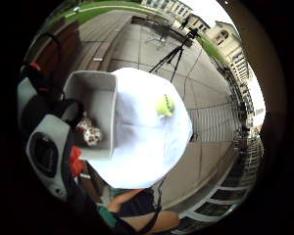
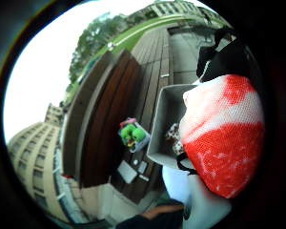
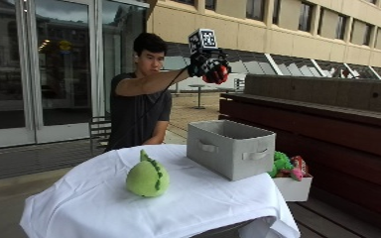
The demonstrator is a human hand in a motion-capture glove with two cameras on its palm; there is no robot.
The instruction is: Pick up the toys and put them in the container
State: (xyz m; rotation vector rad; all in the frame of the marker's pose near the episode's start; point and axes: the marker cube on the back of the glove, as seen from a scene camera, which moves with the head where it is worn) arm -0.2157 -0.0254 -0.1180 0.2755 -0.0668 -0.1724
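One green plush toy (image 3: 147, 177), rounded with a darker spiked ridge along its back, sits nearest on the white tablecloth (image 3: 98, 203), close to the table's front edge. Behind it, toward the table's far edge, stands one grey fabric container (image 3: 230, 148) with a loop handle on each visible side; its open top faces up. The little-finger palm view looks down into it and shows one white toy with reddish-brown spots (image 1: 89, 131) lying on the bottom.

Past the table's far edge, a small white box (image 3: 292, 187) rests on the wooden bench and holds more toys, green and red; their count cannot be told.

High above the container, the person's gloved right hand (image 3: 207, 67) is raised on an outstretched arm. Its fingers are curled round one red and white toy (image 3: 217, 73), whose mesh-like surface fills the thumb-side palm view.

No writing can be read on any of these things.
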